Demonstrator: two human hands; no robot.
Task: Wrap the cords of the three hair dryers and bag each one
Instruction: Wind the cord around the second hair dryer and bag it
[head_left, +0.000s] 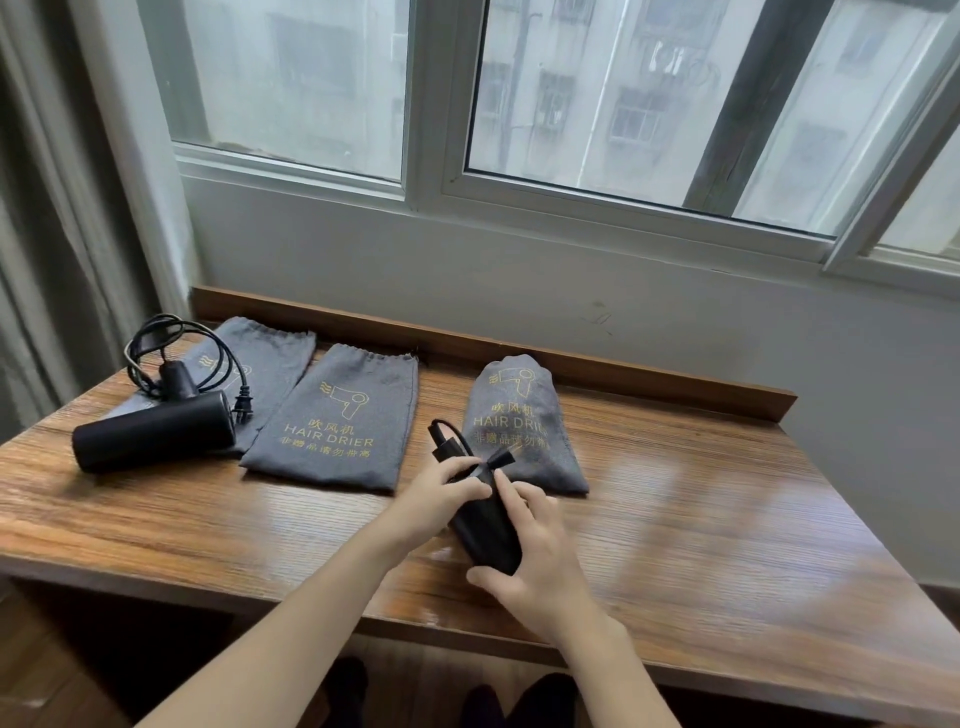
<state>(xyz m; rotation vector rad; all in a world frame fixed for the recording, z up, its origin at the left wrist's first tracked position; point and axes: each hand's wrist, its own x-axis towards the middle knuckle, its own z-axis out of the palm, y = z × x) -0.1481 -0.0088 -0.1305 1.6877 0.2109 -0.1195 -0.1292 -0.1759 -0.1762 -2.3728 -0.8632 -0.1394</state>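
A black hair dryer (485, 530) is held over the wooden table (701, 519) between both hands. My right hand (535, 561) grips its barrel from the right. My left hand (441, 493) holds the handle end, fingers on the black cord (447, 434) that loops out above. Behind them lies a filled grey bag (519, 421) with gold "HAIR DRIER" print. A flat grey bag (337, 421) lies left of it. A second black hair dryer (156, 434) with a loose coiled cord (176, 353) rests on another flat grey bag (270, 358) at the far left.
A raised wooden lip (519, 348) runs along the table's back edge, against a white wall under a window (571, 104). A curtain (41, 260) hangs at the left. The table's near edge is just under my forearms.
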